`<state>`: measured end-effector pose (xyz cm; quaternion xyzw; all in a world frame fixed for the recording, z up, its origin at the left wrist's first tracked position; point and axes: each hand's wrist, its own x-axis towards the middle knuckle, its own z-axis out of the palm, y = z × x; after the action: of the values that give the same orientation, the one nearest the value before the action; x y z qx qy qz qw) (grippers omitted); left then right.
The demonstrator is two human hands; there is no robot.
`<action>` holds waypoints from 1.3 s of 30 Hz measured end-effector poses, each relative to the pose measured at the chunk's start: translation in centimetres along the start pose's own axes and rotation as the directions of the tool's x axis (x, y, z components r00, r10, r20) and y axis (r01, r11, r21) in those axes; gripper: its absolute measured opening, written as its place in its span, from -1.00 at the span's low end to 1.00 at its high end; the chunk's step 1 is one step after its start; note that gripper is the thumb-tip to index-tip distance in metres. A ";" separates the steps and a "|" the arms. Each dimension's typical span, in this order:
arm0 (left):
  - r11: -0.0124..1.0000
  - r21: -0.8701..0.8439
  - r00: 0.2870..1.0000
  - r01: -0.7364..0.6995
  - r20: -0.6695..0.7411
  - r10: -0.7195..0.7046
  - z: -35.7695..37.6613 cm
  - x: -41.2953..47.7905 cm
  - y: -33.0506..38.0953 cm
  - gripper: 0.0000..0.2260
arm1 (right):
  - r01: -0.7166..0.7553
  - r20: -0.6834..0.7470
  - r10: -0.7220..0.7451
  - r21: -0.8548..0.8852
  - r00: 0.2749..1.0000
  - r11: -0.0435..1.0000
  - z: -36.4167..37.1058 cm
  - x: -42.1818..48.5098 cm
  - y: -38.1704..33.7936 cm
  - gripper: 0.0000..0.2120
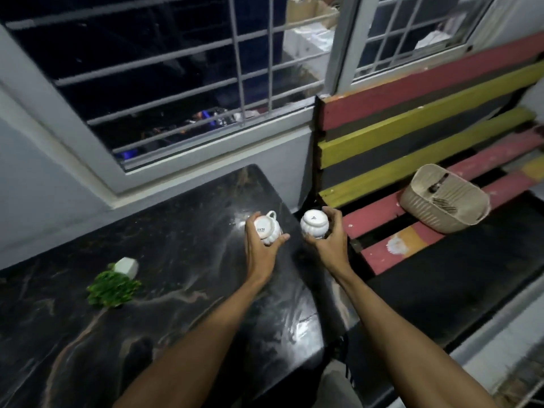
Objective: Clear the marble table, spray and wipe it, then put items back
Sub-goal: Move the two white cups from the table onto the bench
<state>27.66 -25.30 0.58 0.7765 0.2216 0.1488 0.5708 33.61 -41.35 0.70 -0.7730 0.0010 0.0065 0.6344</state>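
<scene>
Head view of a dark marble tabletop set beneath a barred window. The left hand holds a white ribbed cup upside down above the tabletop's far right corner; its base, bearing printed lettering, faces upward and its handle points toward the window. The grip of this hand is clamped on the cup, thumb on one side and fingers on the other. The right hand holds a second white ribbed cup, likewise inverted, just past the tabletop's right edge, over the gap between the tabletop and a striped wooden bench; its grip is closed around the cup's sides. The two cups are near each other but apart. Near the tabletop's left edge a small green plant in a white pot lies tipped on its side, foliage toward the viewer. On the bench seat, well apart from the hands, sits a beige ribbed basket containing dark items too blurred to identify.
</scene>
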 end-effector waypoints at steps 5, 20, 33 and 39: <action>0.996 0.076 0.997 0.044 0.062 -0.049 14.5 2.9 1.2 -0.37 | 0.051 -0.010 -0.053 -0.116 0.999 0.992 -8.9 9.6 4.7 -0.39; 0.948 0.230 0.974 0.221 0.004 -0.228 44.8 12.1 -10.5 -0.40 | 0.002 -0.070 -0.039 -0.472 0.997 0.882 -22.4 29.6 30.7 -0.41; 0.891 0.387 0.968 0.237 -0.017 -0.250 52.0 13.5 -16.5 -0.28 | 0.034 0.013 -0.032 -0.474 0.999 0.880 -22.6 32.5 39.0 -0.31; 0.878 0.420 0.968 0.231 -0.008 -0.251 52.3 13.3 -17.9 -0.25 | 0.053 0.074 -0.019 -0.495 0.997 0.867 -22.9 32.6 39.5 -0.25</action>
<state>61.28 -56.85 -32.64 0.8500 0.3298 0.0077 0.4107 66.05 -71.34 -33.95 -0.9092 -0.0363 0.0203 0.4143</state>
